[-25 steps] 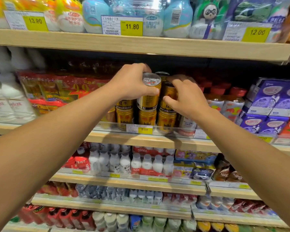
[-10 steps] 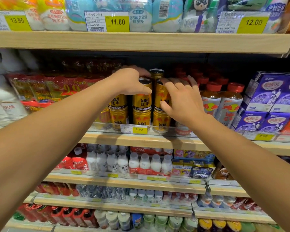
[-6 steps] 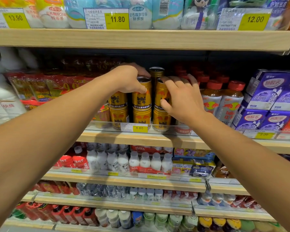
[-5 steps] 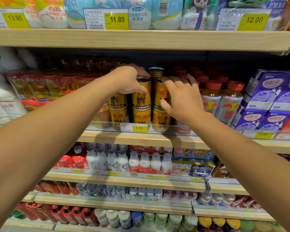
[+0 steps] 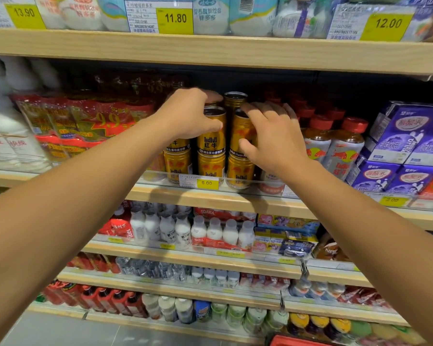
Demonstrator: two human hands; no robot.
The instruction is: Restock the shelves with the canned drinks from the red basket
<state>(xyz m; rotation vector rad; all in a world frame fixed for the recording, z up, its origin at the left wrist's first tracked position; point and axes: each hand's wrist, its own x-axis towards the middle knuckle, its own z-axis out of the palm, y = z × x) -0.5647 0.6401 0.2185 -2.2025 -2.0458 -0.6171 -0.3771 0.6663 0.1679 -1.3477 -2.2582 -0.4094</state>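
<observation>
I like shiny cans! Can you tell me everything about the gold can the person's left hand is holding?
The gold can looks like shiny metal, with a dark round top, red bulls, "RedBull" and Chinese letters. It stands upright on top of another gold can in the front row of the wooden shelf. The left hand curls round its upper part, thumb on the front. A matching can stands beside it under the right hand.

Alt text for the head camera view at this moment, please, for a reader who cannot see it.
Both hands reach to a store shelf's stacked gold Red Bull cans: the left hand grips a top-tier can, the right hand grips the neighbouring can. Red-capped Red Bull bottles stand to the right; a red basket's rim shows below.
</observation>
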